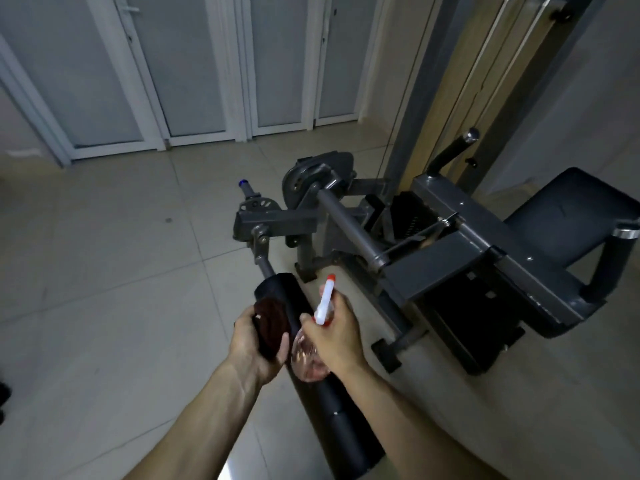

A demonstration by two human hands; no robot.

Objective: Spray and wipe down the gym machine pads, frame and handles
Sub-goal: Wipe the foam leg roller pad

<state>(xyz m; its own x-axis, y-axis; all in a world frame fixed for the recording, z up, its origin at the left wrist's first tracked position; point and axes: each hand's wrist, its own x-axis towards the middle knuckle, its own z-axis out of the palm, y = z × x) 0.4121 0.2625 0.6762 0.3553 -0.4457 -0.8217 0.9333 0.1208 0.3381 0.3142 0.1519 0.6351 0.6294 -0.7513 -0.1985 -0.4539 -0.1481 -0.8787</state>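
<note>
we see left grip (256, 344) curled round dark cloth (272, 322) on black roller pad (277, 289), right grip (336, 334) clutching spray bottle (325, 304) just beside

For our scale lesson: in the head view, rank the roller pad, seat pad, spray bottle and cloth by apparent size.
Largest: roller pad and seat pad, alike, roller nearer, so unranked.
Then spray bottle, then cloth.

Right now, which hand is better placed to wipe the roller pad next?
Left, most likely. The left hand holds the dark cloth against the black roller pad, so it can wipe straight away. The right hand is busy gripping the spray bottle.
</note>
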